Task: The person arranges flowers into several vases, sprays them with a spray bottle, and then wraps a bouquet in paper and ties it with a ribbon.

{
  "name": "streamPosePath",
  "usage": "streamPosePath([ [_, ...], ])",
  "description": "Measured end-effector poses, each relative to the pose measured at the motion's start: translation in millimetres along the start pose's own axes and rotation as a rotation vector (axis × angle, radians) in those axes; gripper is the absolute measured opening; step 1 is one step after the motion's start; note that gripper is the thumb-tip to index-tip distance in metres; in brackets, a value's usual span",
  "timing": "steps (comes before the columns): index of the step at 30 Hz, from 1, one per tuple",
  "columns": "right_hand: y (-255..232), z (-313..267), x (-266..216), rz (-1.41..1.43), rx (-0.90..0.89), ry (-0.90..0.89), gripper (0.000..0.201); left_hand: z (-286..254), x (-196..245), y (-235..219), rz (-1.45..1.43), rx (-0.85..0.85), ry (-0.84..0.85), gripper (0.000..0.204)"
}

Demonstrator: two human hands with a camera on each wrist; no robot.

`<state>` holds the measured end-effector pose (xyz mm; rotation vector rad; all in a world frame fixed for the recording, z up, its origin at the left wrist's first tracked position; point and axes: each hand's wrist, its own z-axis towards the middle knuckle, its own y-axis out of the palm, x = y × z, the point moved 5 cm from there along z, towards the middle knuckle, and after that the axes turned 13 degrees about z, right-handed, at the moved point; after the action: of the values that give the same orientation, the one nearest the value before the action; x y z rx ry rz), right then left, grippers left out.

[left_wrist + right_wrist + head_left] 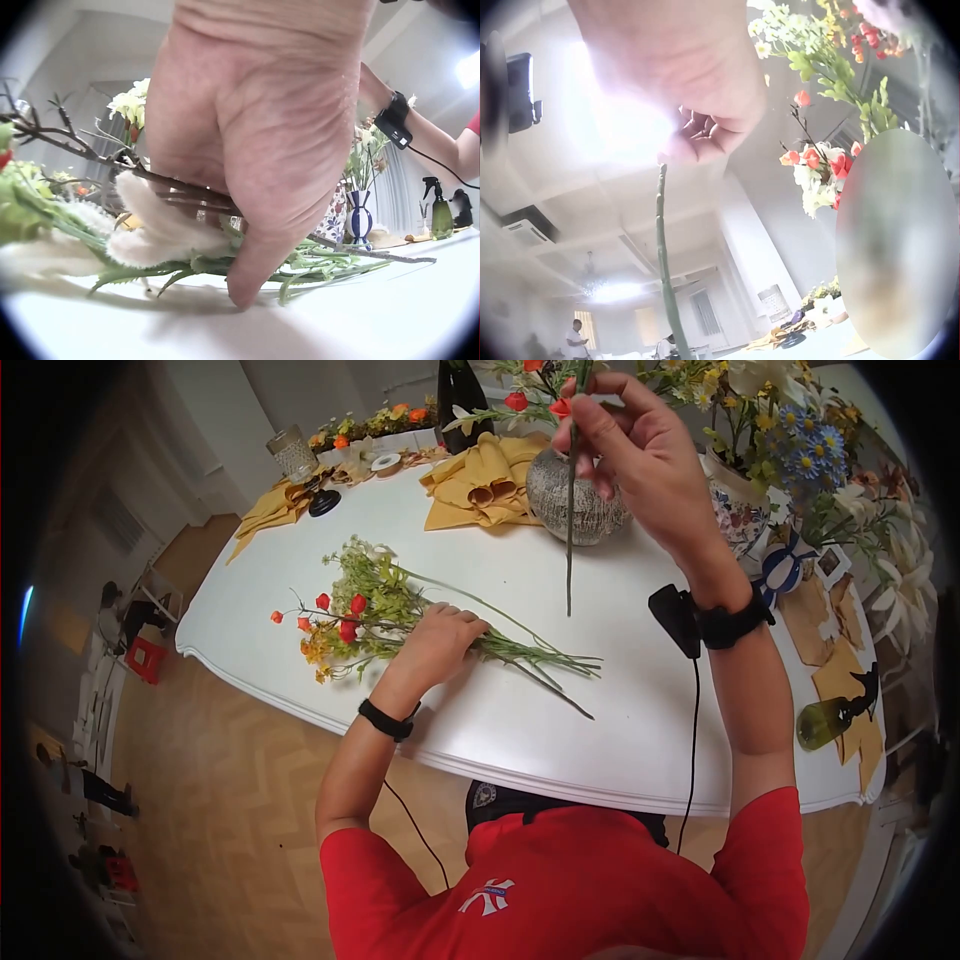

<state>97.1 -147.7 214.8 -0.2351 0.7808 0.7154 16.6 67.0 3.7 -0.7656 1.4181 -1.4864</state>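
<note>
My left hand (437,645) grips a bunch of artificial flowers (370,575) lying on the white table, with red, orange and pale green heads to the left. Their stems (535,653) run out to the right from under the palm. In the left wrist view the thumb reaches down to the tabletop, with a brown twig (172,182) and a fuzzy whitish piece (150,232) beside the fingers. Raised over the table, my right hand (655,475) pinches a single green stem (570,560) that hangs upright between thumb and fingers. Its upper end leaves the head view.
Behind the stem stands a round grey textured vase (560,495). Yellow cloth or paper (485,480) lies at the back. To the right are a floral-patterned vase (735,510), a blue-and-white vase (787,568) and a green spray bottle (825,722). A black cable (693,740) trails from the right wrist.
</note>
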Motion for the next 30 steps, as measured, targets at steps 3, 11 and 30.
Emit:
streamPosePath([
  [3, 0.7, 27.4, -13.5, -0.179, 0.070, -0.167, 0.019, -0.1, -0.3, 4.7, -0.002, 0.012, -0.008, 0.039],
  [11, -20.3, 71.0, -14.6, -0.950, 0.288, -0.446, 0.018, 0.4, -2.4, 9.5, -0.013, 0.058, -0.010, 0.038],
  [30, -27.3, 80.8, 11.9, -1.168, 0.279, -0.621, 0.013, -2.0, -1.6, 11.1, 0.000, 0.056, -0.010, 0.034],
])
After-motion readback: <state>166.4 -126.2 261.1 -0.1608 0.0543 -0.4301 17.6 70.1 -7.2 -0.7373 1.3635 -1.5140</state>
